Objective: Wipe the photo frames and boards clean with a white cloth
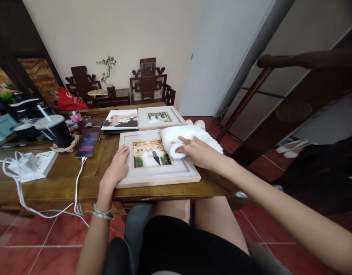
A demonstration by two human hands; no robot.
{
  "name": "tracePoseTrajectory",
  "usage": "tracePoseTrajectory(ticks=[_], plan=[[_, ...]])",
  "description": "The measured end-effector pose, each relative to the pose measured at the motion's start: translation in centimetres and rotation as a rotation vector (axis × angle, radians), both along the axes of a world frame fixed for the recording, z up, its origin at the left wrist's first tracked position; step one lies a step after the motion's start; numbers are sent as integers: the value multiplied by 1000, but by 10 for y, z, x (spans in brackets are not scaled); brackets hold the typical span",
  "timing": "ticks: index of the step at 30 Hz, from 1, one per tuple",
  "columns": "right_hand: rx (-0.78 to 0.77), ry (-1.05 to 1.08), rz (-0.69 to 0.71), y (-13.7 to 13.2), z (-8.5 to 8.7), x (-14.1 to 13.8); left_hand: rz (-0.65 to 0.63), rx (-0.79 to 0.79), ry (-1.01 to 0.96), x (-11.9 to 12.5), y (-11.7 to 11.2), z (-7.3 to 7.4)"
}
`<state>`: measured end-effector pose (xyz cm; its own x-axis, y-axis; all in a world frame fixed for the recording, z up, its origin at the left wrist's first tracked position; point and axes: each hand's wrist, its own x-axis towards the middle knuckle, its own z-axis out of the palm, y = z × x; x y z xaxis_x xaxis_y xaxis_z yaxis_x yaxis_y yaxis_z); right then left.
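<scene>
Resting palm-down: left hand (119,165) on frame (153,156), right hand (200,152) on cloth (190,133)

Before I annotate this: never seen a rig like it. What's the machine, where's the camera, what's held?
No machine: just a person's two bare hands. The single picture comes from a head-worn camera looking forward and down. The left hand rests on the left edge of a framed picture lying on a wooden table. The right hand holds a fluffy white cloth over its right side. Beyond lies a second frame; leftward are a phone, dark cup and power strip.
</scene>
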<state>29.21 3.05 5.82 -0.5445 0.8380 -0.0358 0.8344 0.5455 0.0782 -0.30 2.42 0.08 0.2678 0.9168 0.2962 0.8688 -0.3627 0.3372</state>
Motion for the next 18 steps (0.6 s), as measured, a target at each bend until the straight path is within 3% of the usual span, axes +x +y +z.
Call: tracePoseTrajectory(ticks=[5,10,13,15,18], plan=[[165,49,23,52,0,-24,-15,26,-46,-3,2,-3],[268,96,268,68,7,-104,-23,39,-83,-6,5,-5],[278,65,298,73,5,-148,-40,49,-80,-6,6,-5],[260,58,267,76,1,-161,-52,58,-81,-6,7,-5],[230,40,212,82,-7,-153,-55,59,-83,-6,8,-6]])
